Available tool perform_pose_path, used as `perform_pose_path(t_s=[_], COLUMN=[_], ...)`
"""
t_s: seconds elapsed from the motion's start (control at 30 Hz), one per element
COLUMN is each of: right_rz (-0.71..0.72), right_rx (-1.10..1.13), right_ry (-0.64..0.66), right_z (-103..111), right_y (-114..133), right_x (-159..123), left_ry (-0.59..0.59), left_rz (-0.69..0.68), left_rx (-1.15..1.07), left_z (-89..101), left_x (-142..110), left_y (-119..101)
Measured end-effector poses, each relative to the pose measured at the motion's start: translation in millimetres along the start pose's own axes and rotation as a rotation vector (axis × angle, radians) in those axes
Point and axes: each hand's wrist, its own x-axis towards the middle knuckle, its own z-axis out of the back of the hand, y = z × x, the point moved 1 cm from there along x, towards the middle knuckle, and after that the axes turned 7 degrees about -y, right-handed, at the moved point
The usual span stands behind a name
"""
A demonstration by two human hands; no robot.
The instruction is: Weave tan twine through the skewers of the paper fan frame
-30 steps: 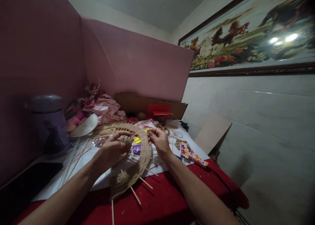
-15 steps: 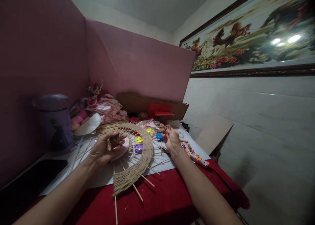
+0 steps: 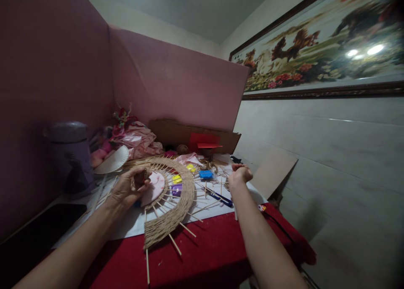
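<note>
My left hand [image 3: 128, 187] is curled around a small dark brown roll [image 3: 142, 177], perhaps of twine; it is partly hidden by the fingers. Just right of it lies a half-ring of woven twine [image 3: 186, 196] on thin wooden sticks that fan outward. A pink-and-white round piece [image 3: 157, 185] sits inside its inner band. My right hand [image 3: 240, 175] is raised at the right side of the table, fingers bent together; what they hold, if anything, is hidden. Below and left of it are dark blue-handled scissors [image 3: 222, 199].
Blue [image 3: 206, 175], yellow and purple packets [image 3: 176, 190] lie among the sticks. A purple canister [image 3: 71, 158] and a black flat panel [image 3: 44, 226] are on the left. Pink cloth [image 3: 142, 141] and cardboard [image 3: 170, 131] stand behind. Red cloth [image 3: 202, 251] covers the front edge.
My right hand has moved right, away from the woven piece, uncovering the blue packet and scissors. My left hand has shifted slightly left, still holding the brown roll.
</note>
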Motion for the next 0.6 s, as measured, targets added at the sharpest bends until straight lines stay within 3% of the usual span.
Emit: perform_pose_path(t_s=[0.1,0.23,0.47,0.53,0.6], right_rz=[0.158,0.358,0.852,0.888,0.827], right_rx=[-0.058,-0.161,-0.513,-0.494,-0.436], right_ry=[-0.22,-0.345,-0.361,-0.33,-0.275], right_z=[1,4,11,9,6], right_y=[8,24,36,35,33], right_x=[7,6,-3,-3,-2], left_ry=[-0.028,-0.058,-0.085,-0.088,-0.086], left_rz=[-0.029,-0.035,-0.076,-0.097,-0.115], left_rx=[-0.027,-0.058,-0.121,-0.13,-0.121], left_z=[0.3,1.0,8.8,10.4,9.9], left_x=[-1,0,11,14,18], left_y=[-3,-5,-9,-10,-10])
